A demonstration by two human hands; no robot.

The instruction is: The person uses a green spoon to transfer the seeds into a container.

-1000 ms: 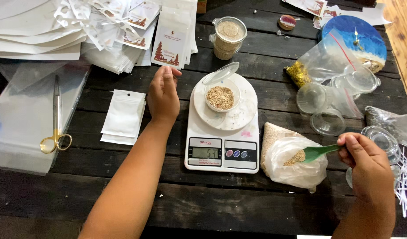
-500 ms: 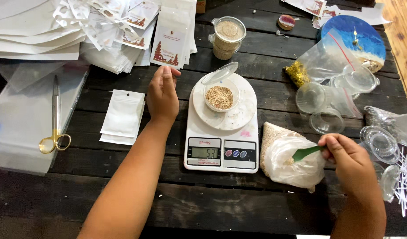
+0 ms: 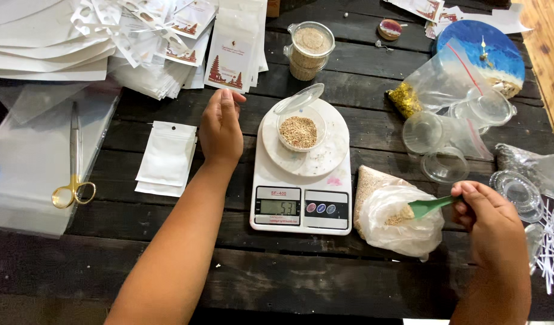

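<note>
A white kitchen scale [image 3: 301, 207] sits at the middle of the dark wooden table, with a small clear cup of pale seeds [image 3: 299, 130] on its round plate. My left hand [image 3: 220, 127] rests flat on the table just left of the scale, holding nothing. My right hand [image 3: 488, 224] grips a small green scoop [image 3: 430, 206], whose tip reaches into the open plastic bag of seeds [image 3: 392, 210] to the right of the scale. Some seeds lie on the scoop's tip.
White pouches [image 3: 167, 157] lie left of my hand, more pile up at the back left. Gold-handled scissors [image 3: 74, 174] rest on clear bags. A lidded seed cup [image 3: 311, 49] stands behind the scale. Empty clear cups [image 3: 444, 150], plastic bags and a blue round plate [image 3: 485, 53] crowd the right.
My right hand moved left and down, carrying the green scoop into the seed bag. The left hand and the scale stayed still.
</note>
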